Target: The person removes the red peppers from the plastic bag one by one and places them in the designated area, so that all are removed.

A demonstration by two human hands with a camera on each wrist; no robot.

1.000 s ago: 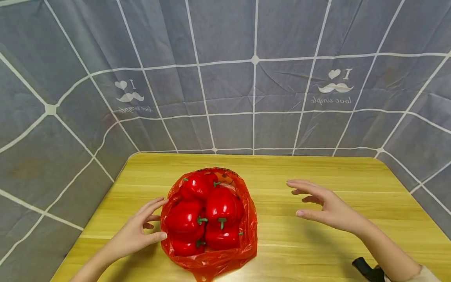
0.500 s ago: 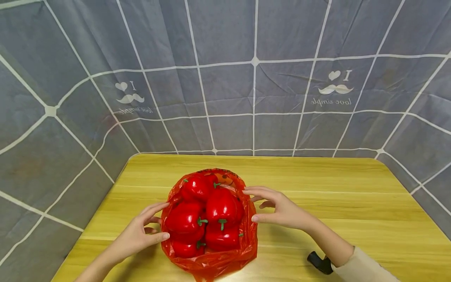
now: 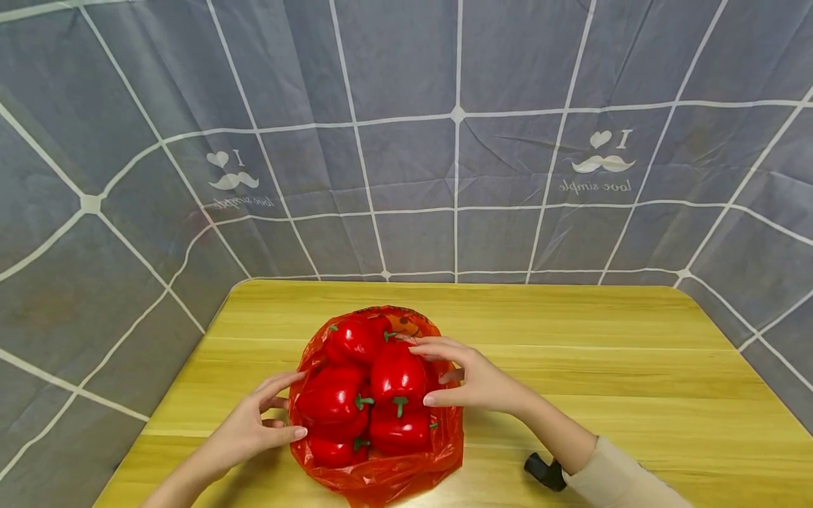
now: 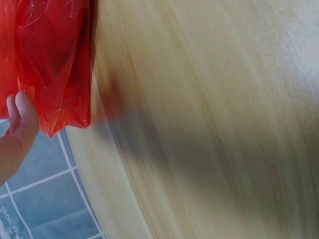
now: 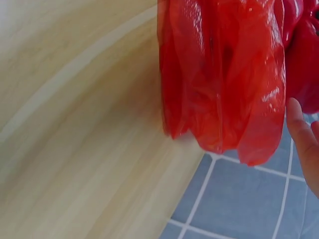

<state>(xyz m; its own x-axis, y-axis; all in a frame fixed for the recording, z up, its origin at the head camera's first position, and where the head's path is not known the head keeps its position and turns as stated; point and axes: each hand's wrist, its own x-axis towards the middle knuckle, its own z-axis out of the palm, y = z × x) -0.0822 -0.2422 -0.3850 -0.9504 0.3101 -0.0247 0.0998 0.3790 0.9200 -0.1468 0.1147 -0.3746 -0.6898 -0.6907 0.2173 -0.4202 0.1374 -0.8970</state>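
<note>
An open red plastic bag (image 3: 406, 480) stands on the table, heaped with several glossy red bell peppers (image 3: 330, 395) with green stems. My right hand (image 3: 473, 379) reaches over the bag's right rim. Its spread fingers and thumb lie at the right side of the upper right bell pepper (image 3: 396, 374), not closed round it. At the bag's left rim is my left hand (image 3: 250, 427), fingers and thumb apart, tips right at the plastic. The left wrist view shows the fingertips (image 4: 22, 102) against the bag's side. Lower peppers are hidden by the upper ones and the bag.
The wood-grain table (image 3: 603, 367) spreads out on both sides of the bag. A grey curtain (image 3: 406, 162) with white lines hangs round its back and sides. A black fitting (image 3: 545, 471) shows beside the right sleeve (image 3: 616, 480).
My right hand has moved left from over the bare table to the bag's rim and on to the upper right bell pepper. The left hand has shifted only slightly at the bag's left rim.
</note>
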